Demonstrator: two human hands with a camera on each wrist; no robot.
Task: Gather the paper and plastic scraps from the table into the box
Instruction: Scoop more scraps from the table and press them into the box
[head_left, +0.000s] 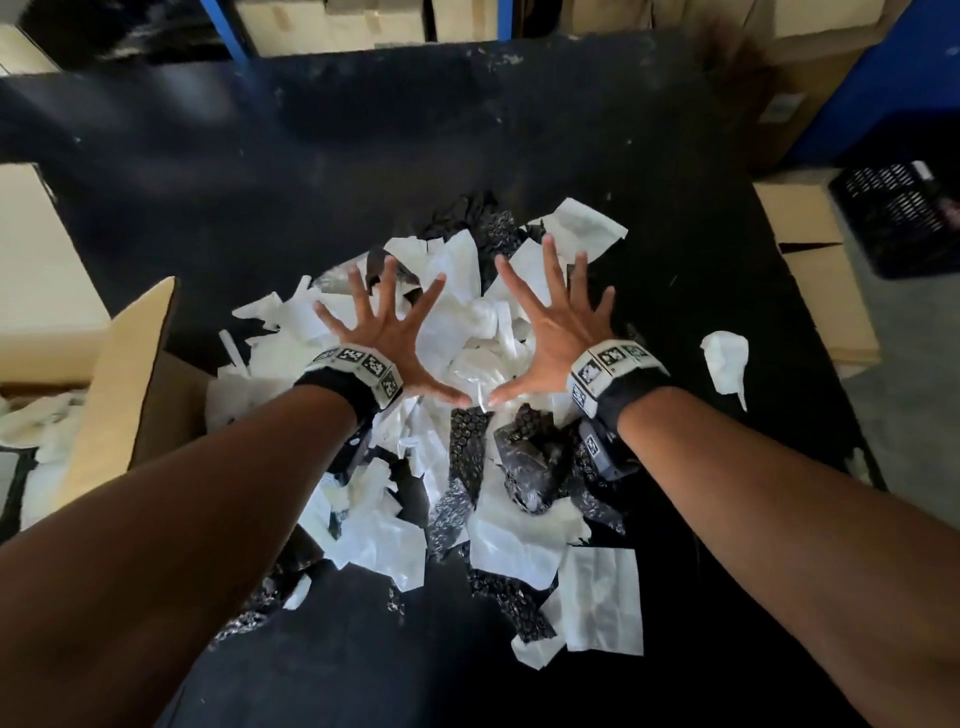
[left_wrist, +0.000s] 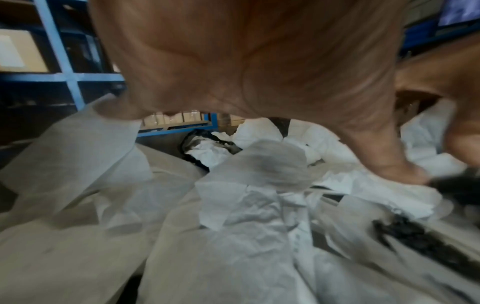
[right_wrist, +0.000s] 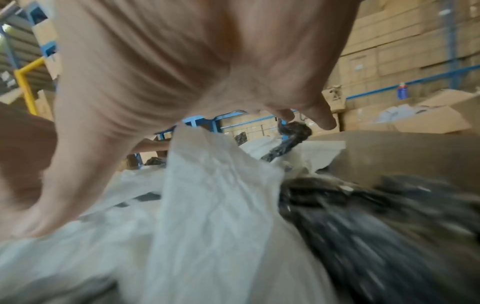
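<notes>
A heap of white paper scraps (head_left: 467, 332) mixed with black bubble-wrap plastic (head_left: 524, 457) covers the middle of the black table (head_left: 260, 171). My left hand (head_left: 387, 332) and right hand (head_left: 550, 322) are spread flat, fingers straight and wide apart, just above or on the top of the heap, thumbs nearly meeting. Neither hand holds anything. An open cardboard box (head_left: 130, 384) at the table's left edge holds white paper. In the left wrist view crumpled paper (left_wrist: 246, 205) lies under the palm (left_wrist: 246, 61). The right wrist view shows paper (right_wrist: 207, 195) and black plastic (right_wrist: 376, 226) below the palm (right_wrist: 182, 61).
A lone paper scrap (head_left: 727, 358) lies to the right of the heap, and a flat sheet (head_left: 602, 597) near the front. Cardboard boxes (head_left: 815, 270) and a black crate (head_left: 898, 218) stand right of the table. Blue shelving (head_left: 234, 31) with cartons is behind.
</notes>
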